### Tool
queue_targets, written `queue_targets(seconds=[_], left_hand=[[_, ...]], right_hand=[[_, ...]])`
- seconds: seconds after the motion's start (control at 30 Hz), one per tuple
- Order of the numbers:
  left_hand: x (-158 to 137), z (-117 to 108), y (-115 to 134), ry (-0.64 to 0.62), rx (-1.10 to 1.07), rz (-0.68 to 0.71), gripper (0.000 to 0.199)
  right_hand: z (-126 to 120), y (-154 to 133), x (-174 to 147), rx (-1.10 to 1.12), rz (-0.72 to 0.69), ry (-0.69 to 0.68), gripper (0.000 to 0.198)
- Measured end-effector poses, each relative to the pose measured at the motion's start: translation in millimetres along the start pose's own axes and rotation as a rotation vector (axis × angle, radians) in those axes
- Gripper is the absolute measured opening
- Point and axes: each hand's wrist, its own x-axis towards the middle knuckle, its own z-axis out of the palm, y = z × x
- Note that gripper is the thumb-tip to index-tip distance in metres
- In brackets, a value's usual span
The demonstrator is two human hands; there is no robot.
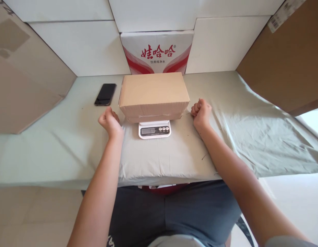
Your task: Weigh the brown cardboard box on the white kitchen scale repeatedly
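A closed brown cardboard box (154,91) rests on a white digital kitchen scale (155,135), whose front panel with a small display and round buttons sticks out below it. The scale's platform is hidden under the box. My left hand (110,120) is curled into a fist on the cloth, left of the box and apart from it. On the other side, my right hand (201,112) also lies in a fist, a little away from the box's right end. Nothing shows in either fist. A black smartphone (105,94) lies flat beyond my left hand.
A pale green cloth (159,161) covers the table, wrinkled at the right. Behind the scale stands a white and red printed carton (157,53) among white panels (218,44). Large cardboard sheets flank the table at left (27,75) and right (285,61).
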Motion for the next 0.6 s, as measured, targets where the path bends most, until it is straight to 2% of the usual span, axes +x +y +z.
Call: queue_targets(seconds=[0.13, 0.37, 0.5, 0.6], left_hand=[[0.0, 0.6, -3.6, -0.032, 0.0, -0.03, 0.07], [2.4, -1.7, -11.0, -0.149, 0.053, -0.067, 0.073], [5.5, -1.4, -4.0, -0.068, 0.003, -0.098, 0.069], [10.4, -1.7, -0.4, -0.081, -0.083, -0.073, 0.07]], right_hand=[[2.5, -3.6, -2.3, -0.049, 0.006, -0.037, 0.084], [8.6, 2.2, -0.1, -0.13, 0.073, -0.051, 0.084], [7.3, 4.7, -2.6, -0.088, 0.014, -0.08, 0.082], [2.6, 6.7, -1.7, -0.05, -0.081, -0.11, 0.071]])
